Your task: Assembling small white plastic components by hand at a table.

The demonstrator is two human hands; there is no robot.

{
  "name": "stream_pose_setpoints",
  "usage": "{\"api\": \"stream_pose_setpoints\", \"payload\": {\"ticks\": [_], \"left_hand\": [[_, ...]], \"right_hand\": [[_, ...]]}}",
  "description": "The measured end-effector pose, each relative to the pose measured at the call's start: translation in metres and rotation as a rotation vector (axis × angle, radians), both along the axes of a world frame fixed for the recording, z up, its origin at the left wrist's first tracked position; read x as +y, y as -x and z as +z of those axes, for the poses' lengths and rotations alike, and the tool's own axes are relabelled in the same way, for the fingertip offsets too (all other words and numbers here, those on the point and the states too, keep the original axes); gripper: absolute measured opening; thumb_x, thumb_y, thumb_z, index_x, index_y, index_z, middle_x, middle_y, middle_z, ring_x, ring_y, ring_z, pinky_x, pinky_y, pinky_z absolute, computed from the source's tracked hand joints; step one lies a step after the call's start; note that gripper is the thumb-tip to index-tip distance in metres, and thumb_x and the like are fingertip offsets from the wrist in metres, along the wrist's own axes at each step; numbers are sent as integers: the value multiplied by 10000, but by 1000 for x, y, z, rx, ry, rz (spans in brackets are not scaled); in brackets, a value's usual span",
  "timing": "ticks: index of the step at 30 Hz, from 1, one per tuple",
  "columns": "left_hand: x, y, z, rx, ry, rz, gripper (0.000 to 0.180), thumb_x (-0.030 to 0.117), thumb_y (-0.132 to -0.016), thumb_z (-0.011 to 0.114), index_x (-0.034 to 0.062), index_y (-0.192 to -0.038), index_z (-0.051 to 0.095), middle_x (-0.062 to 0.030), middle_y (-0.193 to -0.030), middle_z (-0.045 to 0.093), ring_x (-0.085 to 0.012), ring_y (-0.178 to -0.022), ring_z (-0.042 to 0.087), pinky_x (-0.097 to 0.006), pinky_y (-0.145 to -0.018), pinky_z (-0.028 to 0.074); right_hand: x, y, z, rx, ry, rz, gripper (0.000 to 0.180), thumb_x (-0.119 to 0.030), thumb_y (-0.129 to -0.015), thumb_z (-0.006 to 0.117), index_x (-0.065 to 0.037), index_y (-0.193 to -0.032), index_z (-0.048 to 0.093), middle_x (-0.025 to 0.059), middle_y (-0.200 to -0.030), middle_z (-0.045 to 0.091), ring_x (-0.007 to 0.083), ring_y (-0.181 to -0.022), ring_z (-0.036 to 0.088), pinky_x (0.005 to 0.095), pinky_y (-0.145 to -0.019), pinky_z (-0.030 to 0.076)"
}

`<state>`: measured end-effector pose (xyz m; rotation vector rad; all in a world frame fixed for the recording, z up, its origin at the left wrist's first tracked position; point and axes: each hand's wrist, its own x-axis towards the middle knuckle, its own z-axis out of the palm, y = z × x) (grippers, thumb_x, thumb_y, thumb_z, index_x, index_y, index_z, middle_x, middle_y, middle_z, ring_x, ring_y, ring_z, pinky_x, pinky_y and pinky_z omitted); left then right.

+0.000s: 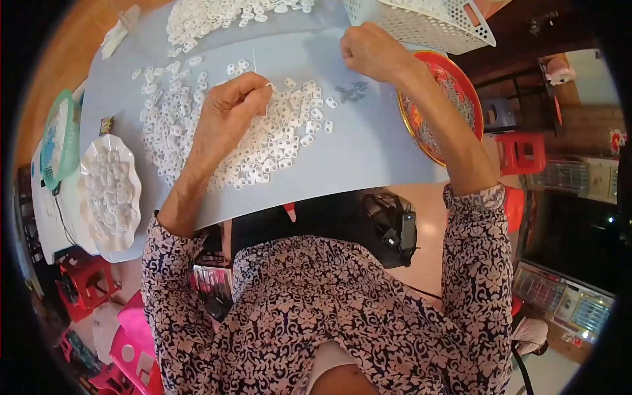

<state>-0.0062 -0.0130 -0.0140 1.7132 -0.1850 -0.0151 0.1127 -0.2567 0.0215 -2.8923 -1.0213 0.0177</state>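
My left hand [232, 108] is closed above a spread of small white plastic pieces with holes [276, 145]. A bit of one white plastic piece [269, 85] shows at its thumb and fingertip. Farther right, my right hand [374, 54] is curled closed over the table, near a white perforated basket [421, 29]. What its fingers hold, if anything, is hidden. Between and below the hands lies a little heap of small grey metal pieces [351, 92]. Under my right forearm stands a round red tray with a gold rim [479, 108], holding more metal pieces.
Another pile of white pieces [224, 18] lies at the table's far side. On the left are a wavy-edged white dish [135, 191] full of pieces, a green basket [71, 131] and a small wrapped packet [106, 125]. Red stools [523, 153] stand beyond the table.
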Motion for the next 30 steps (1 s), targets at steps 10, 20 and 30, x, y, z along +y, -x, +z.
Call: {"api": "stream_pose_setpoints", "payload": {"ticks": [10, 20, 30], "left_hand": [[1, 0, 1, 21, 37, 35, 165, 144, -877, 553, 3, -824, 621, 20, -642, 530, -45, -612, 457, -212, -558, 352], [1, -4, 1, -18, 88, 25, 167, 137, -879, 543, 8, -804, 618, 17, -637, 533, -41, -613, 467, -209, -555, 359], [0, -3, 3, 4, 79, 56, 166, 137, -881, 537, 10, -798, 605, 21, -632, 515, -40, -612, 452, -210, -557, 362]], "right_hand": [[26, 18, 5, 142, -293, 11, 108, -62, -697, 637, 31, -738, 598, 138, -628, 611, 218, -608, 614, 327, -588, 487], [74, 65, -15, 689, -1258, -168, 121, -45, -773, 634, 22, -867, 671, 5, -717, 624, 47, -652, 545, 196, -577, 440], [77, 67, -38, 850, -1458, -72, 147, -61, -866, 625, 15, -991, 632, 25, -822, 632, 81, -700, 558, 225, -661, 471]]}}
